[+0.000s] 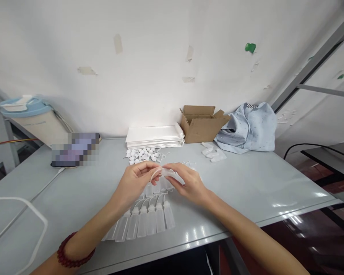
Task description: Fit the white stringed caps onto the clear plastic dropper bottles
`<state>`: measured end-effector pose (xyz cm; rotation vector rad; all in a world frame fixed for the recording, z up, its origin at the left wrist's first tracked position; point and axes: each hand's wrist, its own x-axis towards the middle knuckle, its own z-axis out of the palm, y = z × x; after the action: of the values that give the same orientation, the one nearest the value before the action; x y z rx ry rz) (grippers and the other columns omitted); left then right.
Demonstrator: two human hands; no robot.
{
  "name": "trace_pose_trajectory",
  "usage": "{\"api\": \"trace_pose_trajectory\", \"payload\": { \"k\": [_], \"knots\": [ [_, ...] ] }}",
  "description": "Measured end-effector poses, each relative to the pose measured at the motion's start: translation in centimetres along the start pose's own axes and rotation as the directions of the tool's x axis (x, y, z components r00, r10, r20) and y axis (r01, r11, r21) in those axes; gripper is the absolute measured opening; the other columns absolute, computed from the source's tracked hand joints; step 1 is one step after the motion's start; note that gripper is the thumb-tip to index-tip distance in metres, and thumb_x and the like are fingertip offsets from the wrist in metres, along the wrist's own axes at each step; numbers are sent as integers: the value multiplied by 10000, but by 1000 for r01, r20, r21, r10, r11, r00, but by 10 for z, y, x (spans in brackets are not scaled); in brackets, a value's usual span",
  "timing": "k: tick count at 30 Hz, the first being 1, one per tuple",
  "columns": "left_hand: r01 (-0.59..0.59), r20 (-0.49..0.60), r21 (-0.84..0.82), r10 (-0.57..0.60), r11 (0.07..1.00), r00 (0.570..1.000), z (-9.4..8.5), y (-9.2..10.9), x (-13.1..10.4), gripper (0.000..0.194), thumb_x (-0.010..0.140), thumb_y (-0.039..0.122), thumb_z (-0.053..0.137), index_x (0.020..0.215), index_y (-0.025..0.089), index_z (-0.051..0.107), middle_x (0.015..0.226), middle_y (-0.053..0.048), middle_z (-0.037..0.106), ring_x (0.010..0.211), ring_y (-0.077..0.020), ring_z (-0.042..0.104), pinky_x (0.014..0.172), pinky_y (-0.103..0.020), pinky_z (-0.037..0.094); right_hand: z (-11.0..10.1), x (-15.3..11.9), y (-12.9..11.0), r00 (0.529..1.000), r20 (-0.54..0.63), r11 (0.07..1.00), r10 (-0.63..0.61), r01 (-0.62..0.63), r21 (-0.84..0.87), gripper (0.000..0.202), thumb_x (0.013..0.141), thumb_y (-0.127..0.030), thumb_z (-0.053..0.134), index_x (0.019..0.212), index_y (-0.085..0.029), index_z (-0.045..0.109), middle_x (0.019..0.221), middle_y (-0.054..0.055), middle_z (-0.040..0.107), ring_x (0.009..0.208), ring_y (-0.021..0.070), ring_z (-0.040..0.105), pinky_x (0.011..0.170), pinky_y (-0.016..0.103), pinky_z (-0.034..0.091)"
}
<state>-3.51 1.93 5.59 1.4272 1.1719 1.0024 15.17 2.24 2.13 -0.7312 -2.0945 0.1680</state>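
Above the middle of the table, my left hand pinches a white cap with a thin curved strap at the mouth of a small translucent plastic bottle. My right hand is closed around the bottle's body, which lies roughly level between both hands. The cap is mostly hidden by my left fingers. Below them on the table lies a row of similar capped bottles, side by side, with more bottles partly hidden behind my hands. A heap of loose white caps sits just beyond my left hand.
A stack of flat white packs and an open cardboard box stand against the wall. Several loose bottles lie before a light blue cloth bag. At left are a phone, its white cable and a blue-lidded tumbler.
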Motion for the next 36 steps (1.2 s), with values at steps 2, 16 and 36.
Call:
{"api": "trace_pose_trajectory", "payload": {
  "k": [2,16,36],
  "knots": [
    [-69,-29,98,72,993,997,2,1,-2,195,784,400,619,730,226,687,633,13,594,568,-128,517,553,-243,452,0,0,-1,999,23,998,-48,48,-27,416,887,-88,478,1271,-244,445,1031,79,664,914,178,632,763,322,547],
    [-115,-29,91,118,989,993,4,2,-5,193,819,400,570,796,239,674,701,2,609,644,-145,527,623,-262,466,-2,1,-7,995,-39,996,-90,90,-2,425,874,-71,479,1266,-235,474,1064,97,653,961,183,627,792,337,551],
    [-269,-50,321,300,908,953,3,2,-4,125,776,372,653,769,253,689,784,-6,671,717,-167,578,632,-272,471,-11,6,-13,941,66,839,332,-327,434,263,833,-192,603,1094,-215,617,969,53,681,863,155,633,779,322,537]
  ]
}}
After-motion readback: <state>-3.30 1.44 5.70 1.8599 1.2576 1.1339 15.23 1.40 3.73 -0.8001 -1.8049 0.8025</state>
